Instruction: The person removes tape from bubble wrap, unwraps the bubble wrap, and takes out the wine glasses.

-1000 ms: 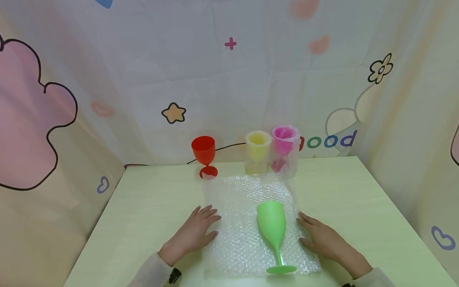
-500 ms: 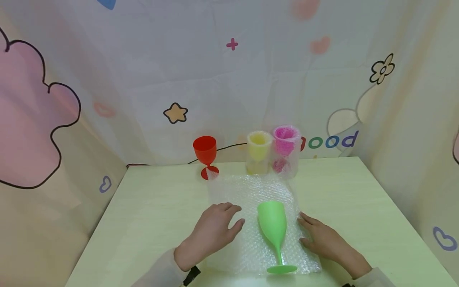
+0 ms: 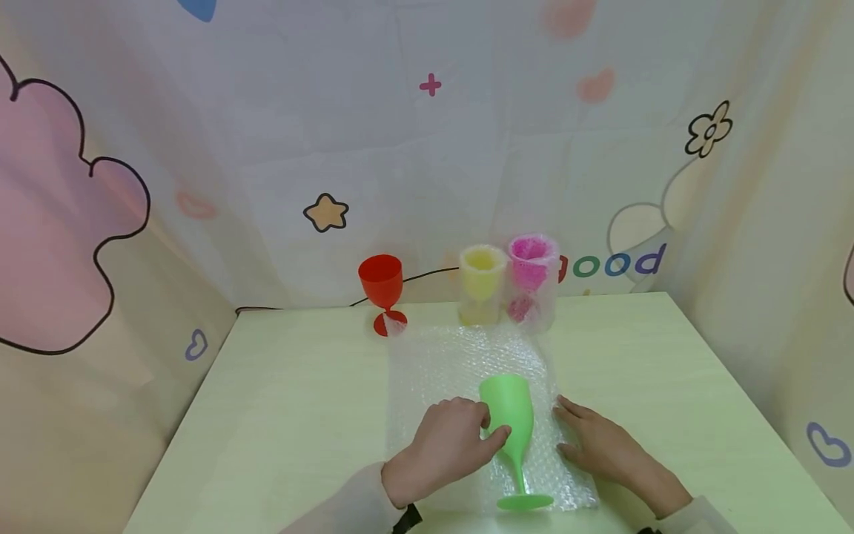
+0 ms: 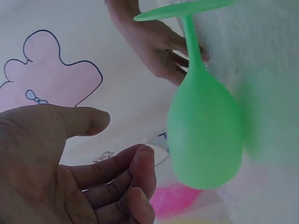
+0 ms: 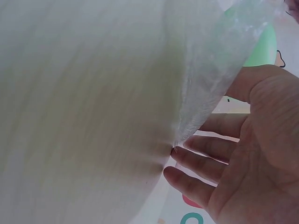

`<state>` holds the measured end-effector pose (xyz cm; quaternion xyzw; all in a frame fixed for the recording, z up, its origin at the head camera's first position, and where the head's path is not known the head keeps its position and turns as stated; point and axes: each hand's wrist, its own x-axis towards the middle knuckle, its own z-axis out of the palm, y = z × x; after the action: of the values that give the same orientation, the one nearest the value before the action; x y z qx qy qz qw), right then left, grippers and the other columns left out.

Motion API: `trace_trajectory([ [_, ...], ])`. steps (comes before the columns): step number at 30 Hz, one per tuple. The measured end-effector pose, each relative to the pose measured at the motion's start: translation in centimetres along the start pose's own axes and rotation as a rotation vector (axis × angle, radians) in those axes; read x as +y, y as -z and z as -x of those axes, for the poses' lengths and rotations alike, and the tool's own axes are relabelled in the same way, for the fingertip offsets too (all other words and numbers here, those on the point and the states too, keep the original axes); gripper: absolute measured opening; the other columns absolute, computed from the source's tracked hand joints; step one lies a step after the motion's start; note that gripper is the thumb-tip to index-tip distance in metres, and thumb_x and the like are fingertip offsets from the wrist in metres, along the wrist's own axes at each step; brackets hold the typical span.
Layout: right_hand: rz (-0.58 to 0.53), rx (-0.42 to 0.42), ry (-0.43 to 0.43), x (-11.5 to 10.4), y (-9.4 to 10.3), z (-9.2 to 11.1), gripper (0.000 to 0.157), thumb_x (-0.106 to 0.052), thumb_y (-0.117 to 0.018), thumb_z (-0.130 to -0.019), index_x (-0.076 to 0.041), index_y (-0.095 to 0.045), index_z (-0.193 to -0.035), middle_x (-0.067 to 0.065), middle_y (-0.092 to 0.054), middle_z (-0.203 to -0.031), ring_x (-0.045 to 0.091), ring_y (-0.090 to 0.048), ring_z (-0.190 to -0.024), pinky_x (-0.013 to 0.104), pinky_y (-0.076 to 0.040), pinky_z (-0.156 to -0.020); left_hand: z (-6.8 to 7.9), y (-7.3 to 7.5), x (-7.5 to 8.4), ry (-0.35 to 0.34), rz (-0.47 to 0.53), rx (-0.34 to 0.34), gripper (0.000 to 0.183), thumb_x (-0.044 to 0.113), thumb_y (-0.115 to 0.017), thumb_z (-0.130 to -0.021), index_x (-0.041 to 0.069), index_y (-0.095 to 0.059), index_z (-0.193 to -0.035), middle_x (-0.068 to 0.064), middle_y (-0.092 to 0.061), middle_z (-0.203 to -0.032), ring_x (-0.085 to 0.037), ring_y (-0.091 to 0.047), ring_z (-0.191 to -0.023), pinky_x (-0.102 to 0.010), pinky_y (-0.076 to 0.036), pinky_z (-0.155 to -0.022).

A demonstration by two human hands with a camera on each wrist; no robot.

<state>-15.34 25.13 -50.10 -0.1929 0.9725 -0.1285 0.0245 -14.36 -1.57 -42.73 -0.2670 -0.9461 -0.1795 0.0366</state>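
Observation:
A green plastic goblet (image 3: 512,415) lies on its side on a sheet of bubble wrap (image 3: 434,363), its base toward the front. My left hand (image 3: 445,451) is over the sheet at the goblet's left side. In the left wrist view a gap shows between that hand's thumb (image 4: 91,122) with its bent fingers (image 4: 145,172) and the goblet's bowl (image 4: 205,135); nothing is held. At the sheet's right edge rests my right hand (image 3: 600,449), fingers spread and fairly straight. The right wrist view has its fingertips (image 5: 180,151) right at the bubble wrap's edge.
At the back stands a red goblet (image 3: 381,280), its base partly under the sheet's far left corner. Right of it are a yellow goblet (image 3: 482,278) and a pink goblet (image 3: 531,274), both wrapped in bubble wrap. A patterned curtain (image 3: 267,148) hangs behind the table (image 3: 300,386).
My left hand has left the sheet's left edge and moved right, across to the green goblet. The bubble wrap's left edge shifted slightly right. The right hand stays where it was.

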Motion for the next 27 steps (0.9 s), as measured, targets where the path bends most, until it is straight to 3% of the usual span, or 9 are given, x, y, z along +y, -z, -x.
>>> trace_trajectory([
  [7,-0.012,-0.009,0.004,-0.1,0.1,0.0,0.059,-0.03,-0.067,-0.083,-0.001,-0.05,-0.132,0.015,-0.043,-0.144,0.036,-0.05,-0.124,0.049,-0.046,-0.095,-0.3,-2.4,0.1,0.09,0.017,-0.126,0.057,0.054,-0.055,-0.085,0.019,-0.038,-0.044,0.009,-0.026,-0.042,-0.007,-0.03,-0.04,-0.026,-0.027,-0.036],
  [14,0.008,0.018,0.018,0.0,0.2,0.0,0.059,-0.03,-0.067,-0.083,-0.001,-0.051,-0.131,0.016,-0.044,-0.143,0.035,-0.05,-0.124,0.048,-0.046,-0.095,-0.6,-4.4,0.4,0.143,0.023,-0.169,0.055,0.058,-0.055,-0.082,0.019,-0.041,-0.046,0.007,-0.037,-0.044,-0.01,-0.04,-0.043,-0.028,-0.031,-0.039],
  [21,0.009,0.03,0.019,0.0,-0.4,0.1,0.057,-0.03,-0.066,-0.083,-0.001,-0.052,-0.13,0.015,-0.045,-0.142,0.034,-0.051,-0.123,0.047,-0.046,-0.096,0.0,-5.6,0.5,0.186,0.05,-0.216,0.052,0.058,-0.058,-0.08,0.019,-0.043,-0.048,0.007,-0.037,-0.046,-0.009,-0.039,-0.044,-0.027,-0.031,-0.041],
  [27,0.036,0.052,0.021,0.1,-0.4,-0.1,0.055,-0.029,-0.067,-0.082,-0.001,-0.054,-0.128,0.015,-0.047,-0.141,0.033,-0.052,-0.123,0.046,-0.046,-0.095,-0.1,-6.3,0.6,0.209,0.084,-0.203,0.052,0.063,-0.057,-0.078,0.021,-0.044,-0.05,0.007,-0.041,-0.049,-0.009,-0.041,-0.045,-0.027,-0.031,-0.042],
])
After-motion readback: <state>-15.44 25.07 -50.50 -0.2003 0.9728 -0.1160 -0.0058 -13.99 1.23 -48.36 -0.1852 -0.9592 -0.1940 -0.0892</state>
